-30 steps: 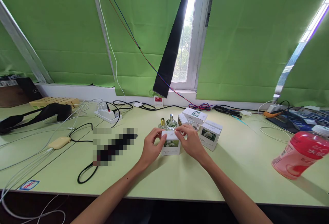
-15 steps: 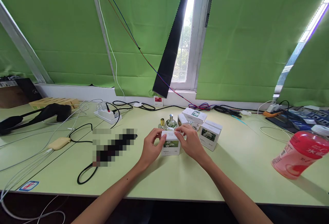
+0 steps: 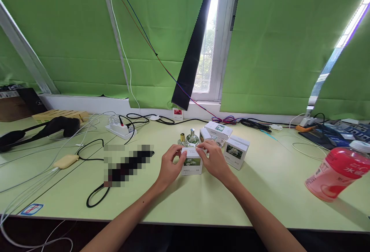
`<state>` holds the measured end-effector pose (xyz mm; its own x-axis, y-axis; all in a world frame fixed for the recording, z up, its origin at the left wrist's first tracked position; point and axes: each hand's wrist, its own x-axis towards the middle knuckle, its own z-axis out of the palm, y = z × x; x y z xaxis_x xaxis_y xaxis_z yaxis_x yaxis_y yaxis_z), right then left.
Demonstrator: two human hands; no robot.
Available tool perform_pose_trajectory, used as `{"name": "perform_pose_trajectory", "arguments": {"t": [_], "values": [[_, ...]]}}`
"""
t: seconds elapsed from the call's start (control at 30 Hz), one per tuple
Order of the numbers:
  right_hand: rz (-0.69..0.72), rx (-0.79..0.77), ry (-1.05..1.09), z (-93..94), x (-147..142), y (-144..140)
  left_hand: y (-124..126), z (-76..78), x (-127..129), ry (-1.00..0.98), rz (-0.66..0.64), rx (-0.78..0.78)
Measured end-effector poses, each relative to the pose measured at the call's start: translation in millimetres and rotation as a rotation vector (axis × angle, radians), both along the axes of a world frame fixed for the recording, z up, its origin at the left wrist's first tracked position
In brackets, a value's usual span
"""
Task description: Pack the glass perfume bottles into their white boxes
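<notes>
A small white perfume box [image 3: 192, 169] with a flower picture on its front stands upright on the table before me. My left hand [image 3: 171, 164] pinches its upper left corner between thumb and fingers. On the opposite upper corner, my right hand [image 3: 214, 159] grips it the same way. Just behind the box are a round glass perfume bottle [image 3: 192, 138] with a silver cap and a smaller bottle with a gold cap [image 3: 182, 137]. Another flower-print box [image 3: 235, 152] stands right of my right hand, and a white box [image 3: 219, 129] lies further back.
A pink drink bottle [image 3: 332, 173] stands at the right. Left are a power strip [image 3: 120, 129], a yellow power bank [image 3: 66, 162], tangled white cables and a blurred black object [image 3: 130, 167]. A small red-print box [image 3: 177, 114] rests against the back wall.
</notes>
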<state>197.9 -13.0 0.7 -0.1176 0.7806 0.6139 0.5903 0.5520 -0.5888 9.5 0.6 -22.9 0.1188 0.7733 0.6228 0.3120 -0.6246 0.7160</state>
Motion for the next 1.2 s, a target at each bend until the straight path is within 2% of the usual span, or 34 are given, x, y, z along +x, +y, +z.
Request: {"name": "perform_pose_trajectory", "arguments": {"t": [0.53, 0.7, 1.2], "values": [[-0.021, -0.032, -0.021, -2.4, -0.6, 0.3, -1.9, 1.3, 0.5, 0.067, 0.056, 0.037], [-0.004, -0.041, -0.04, -1.9, 0.8, 0.3, -3.9, 1.3, 0.3, 0.104, 0.032, 0.098], [0.018, -0.037, -0.076, 0.9, 1.1, -0.7, -5.5, 4.1, 1.9, 0.089, 0.006, 0.095]]}}
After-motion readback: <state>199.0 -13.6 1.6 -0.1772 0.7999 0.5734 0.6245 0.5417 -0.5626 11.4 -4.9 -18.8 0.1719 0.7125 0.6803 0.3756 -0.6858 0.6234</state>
